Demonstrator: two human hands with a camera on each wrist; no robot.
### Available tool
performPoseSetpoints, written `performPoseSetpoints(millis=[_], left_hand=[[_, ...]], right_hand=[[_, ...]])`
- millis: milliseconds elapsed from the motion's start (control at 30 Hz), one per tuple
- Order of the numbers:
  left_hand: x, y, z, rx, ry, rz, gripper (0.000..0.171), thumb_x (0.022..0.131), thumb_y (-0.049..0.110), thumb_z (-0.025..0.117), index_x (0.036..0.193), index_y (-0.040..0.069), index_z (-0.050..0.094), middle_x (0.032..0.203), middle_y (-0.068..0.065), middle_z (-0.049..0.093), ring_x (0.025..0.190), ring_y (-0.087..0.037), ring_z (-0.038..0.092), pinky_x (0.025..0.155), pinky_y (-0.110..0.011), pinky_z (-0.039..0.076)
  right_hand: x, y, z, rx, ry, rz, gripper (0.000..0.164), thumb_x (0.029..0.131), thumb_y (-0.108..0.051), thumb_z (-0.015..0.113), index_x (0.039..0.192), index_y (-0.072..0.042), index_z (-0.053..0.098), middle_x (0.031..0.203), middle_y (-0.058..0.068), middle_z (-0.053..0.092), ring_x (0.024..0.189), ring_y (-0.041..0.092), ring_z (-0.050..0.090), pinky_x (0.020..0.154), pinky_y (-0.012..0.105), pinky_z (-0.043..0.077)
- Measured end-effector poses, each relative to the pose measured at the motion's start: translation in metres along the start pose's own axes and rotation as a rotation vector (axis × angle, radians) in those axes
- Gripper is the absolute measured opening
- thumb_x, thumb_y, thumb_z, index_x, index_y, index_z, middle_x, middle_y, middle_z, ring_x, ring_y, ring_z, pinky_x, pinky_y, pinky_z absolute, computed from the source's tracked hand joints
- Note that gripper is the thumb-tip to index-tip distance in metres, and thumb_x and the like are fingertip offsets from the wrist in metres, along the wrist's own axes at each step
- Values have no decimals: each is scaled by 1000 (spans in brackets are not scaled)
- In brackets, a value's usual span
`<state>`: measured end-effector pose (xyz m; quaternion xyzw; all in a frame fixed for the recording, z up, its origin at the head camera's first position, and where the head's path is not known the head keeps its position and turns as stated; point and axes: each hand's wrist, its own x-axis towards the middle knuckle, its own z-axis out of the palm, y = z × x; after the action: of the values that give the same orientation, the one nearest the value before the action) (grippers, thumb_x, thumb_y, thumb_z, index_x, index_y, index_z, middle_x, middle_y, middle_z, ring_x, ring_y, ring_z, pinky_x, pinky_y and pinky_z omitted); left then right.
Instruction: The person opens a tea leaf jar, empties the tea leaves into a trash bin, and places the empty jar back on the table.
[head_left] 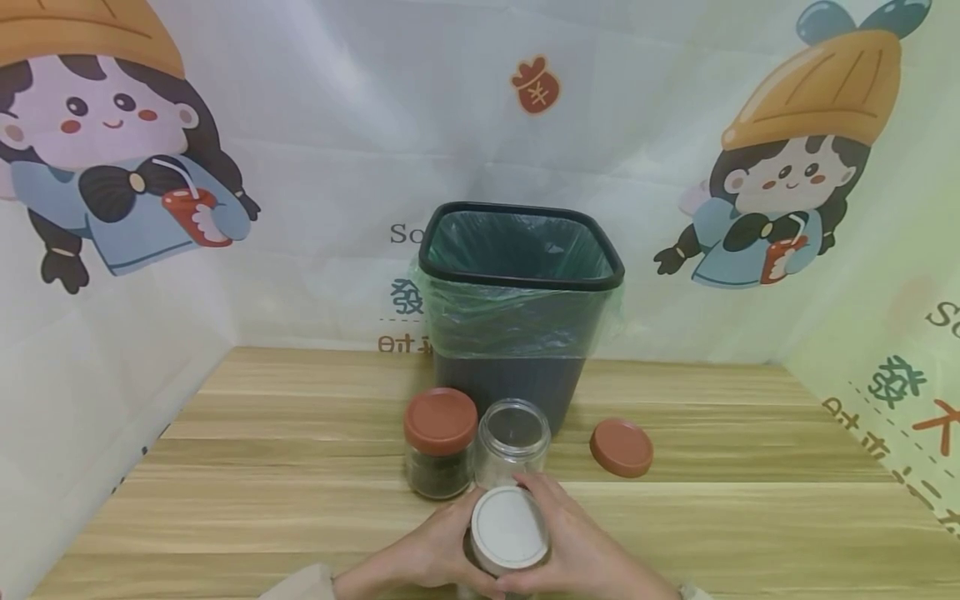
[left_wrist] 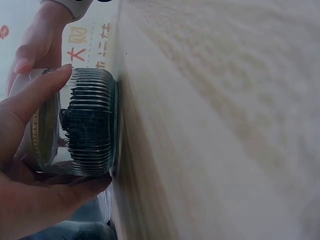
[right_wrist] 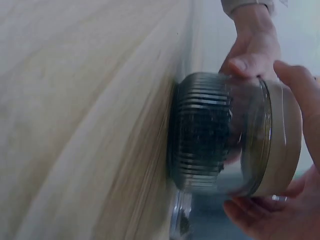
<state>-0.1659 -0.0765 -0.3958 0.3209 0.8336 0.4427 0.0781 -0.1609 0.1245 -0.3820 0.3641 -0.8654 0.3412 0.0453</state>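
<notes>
At the table's near edge stands a ribbed glass jar (right_wrist: pixel 205 130) with dark contents in its lower part and a white lid (head_left: pixel 510 529) on top. My left hand (head_left: pixel 438 546) grips this jar from the left, thumb and fingers spread around its side. From the right, my right hand (head_left: pixel 573 542) curls its fingers and thumb around the white lid. Just beyond is a lidless clear jar (head_left: pixel 513 442). To its left stands a jar with a reddish-brown lid (head_left: pixel 441 421) and dark contents. A loose reddish-brown lid (head_left: pixel 622 447) lies to the right.
Behind the jars, a dark bin (head_left: pixel 510 379) with a black rim and a green plastic liner (head_left: pixel 517 321) stands against the printed backdrop (head_left: pixel 322 167). The wood-grain table (head_left: pixel 262 467) extends to both sides, with the backdrop along its back and sides.
</notes>
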Motion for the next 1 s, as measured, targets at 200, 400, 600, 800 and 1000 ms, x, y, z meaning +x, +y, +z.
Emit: performPoseSetpoints(millis=[200, 400, 600, 800, 1000], left_hand=[[0, 0, 1, 39, 21, 1, 78, 55, 25, 84, 119, 6, 44, 113, -4, 54, 104, -14, 49, 92, -28, 39], [0, 1, 1, 65, 35, 21, 80, 53, 26, 85, 119, 7, 43, 112, -4, 54, 103, -15, 50, 91, -29, 40], [-1, 1, 2, 51, 43, 24, 81, 51, 26, 86, 118, 7, 45, 111, -4, 56, 101, -12, 51, 89, -27, 41], [-1, 1, 2, 37, 35, 15, 82, 51, 25, 86, 119, 7, 45, 111, -4, 55, 101, -12, 51, 89, -27, 41], [-1, 2, 1, 22, 25, 11, 81, 52, 23, 86, 119, 6, 45, 111, -3, 55, 101, -12, 51, 88, -26, 41]], right_hand=[[1, -9, 6, -124, 93, 28, 94, 59, -59, 71, 126, -3, 38, 114, 1, 47, 101, 13, 46, 79, 30, 46], [2, -11, 10, -183, 120, 19, 89, 61, -61, 68, 122, -1, 42, 109, 0, 46, 97, 11, 46, 76, 28, 46], [2, -9, 11, -195, 128, -15, 83, 64, -57, 69, 118, 0, 44, 108, 0, 46, 95, 11, 46, 76, 28, 47], [3, -6, 7, -167, 90, -44, 82, 63, -53, 72, 120, -3, 43, 113, 1, 45, 98, 12, 47, 79, 29, 46], [3, -3, 1, -138, 29, -57, 82, 64, -52, 72, 122, -2, 43, 119, 2, 44, 101, 15, 48, 82, 32, 46]])
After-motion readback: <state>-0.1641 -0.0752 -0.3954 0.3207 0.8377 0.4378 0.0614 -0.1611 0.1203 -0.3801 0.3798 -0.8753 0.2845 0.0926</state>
